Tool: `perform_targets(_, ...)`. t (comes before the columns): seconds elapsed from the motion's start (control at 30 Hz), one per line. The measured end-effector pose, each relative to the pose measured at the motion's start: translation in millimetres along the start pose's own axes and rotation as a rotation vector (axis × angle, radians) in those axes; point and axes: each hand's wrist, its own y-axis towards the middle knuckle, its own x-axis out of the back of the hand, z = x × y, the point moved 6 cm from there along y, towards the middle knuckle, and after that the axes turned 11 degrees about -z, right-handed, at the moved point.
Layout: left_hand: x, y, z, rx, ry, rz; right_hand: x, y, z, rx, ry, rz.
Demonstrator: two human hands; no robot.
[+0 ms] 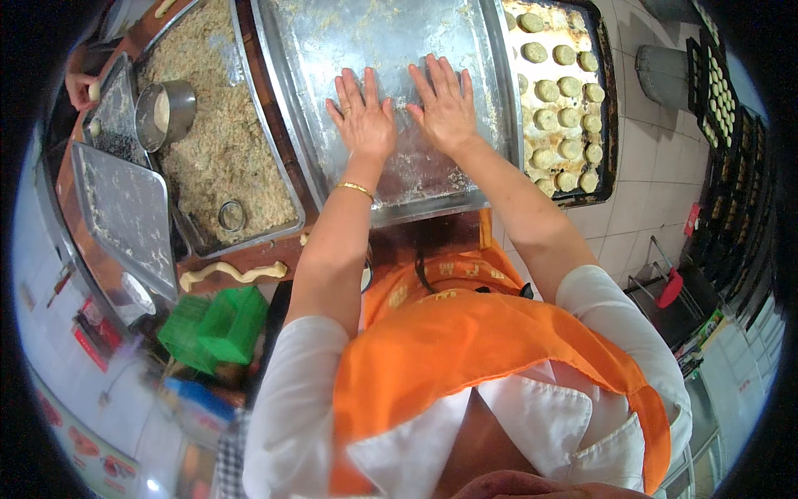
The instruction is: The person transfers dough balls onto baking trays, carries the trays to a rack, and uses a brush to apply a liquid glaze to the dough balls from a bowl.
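Your orange apron [478,333] lies closest, with both forearms reaching past it to the metal tray [357,37] on the table. Your left hand [363,118] and right hand [448,106] rest palms down on that tray, fingers spread, nothing pinched. On your right, its edge hides part of the nearest row of pastries [569,86] on the dark baking tray [611,133]; whether it touches them, you cannot tell from above. A sideways push could make the metal tray slide and squash that row, and leaning harder on the right hand might tip it that way. A leftward shove could jolt the filling [224,150]. Your bracelet [356,190] could pick up crumbs if that wrist drops lower.
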Motion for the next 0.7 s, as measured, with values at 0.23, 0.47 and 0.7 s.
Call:
perform_targets(0.23,-4.0,4.7,1.3,0.041,0.008,0.021,4.0,9.6,5.6,-0.004,-0.045,0.065)
perform_targets(0.47,37.7,-41.0,-4.1,-0.061,-0.259,0.001,63.2,-22.2,-9.4,-0.118,0.232,-0.110)
perform_targets(0.7,36.2,-38.9,0.9,-0.196,-0.315,-0.007,40.5,-34.7,-14.5,0.126,0.180,0.124)
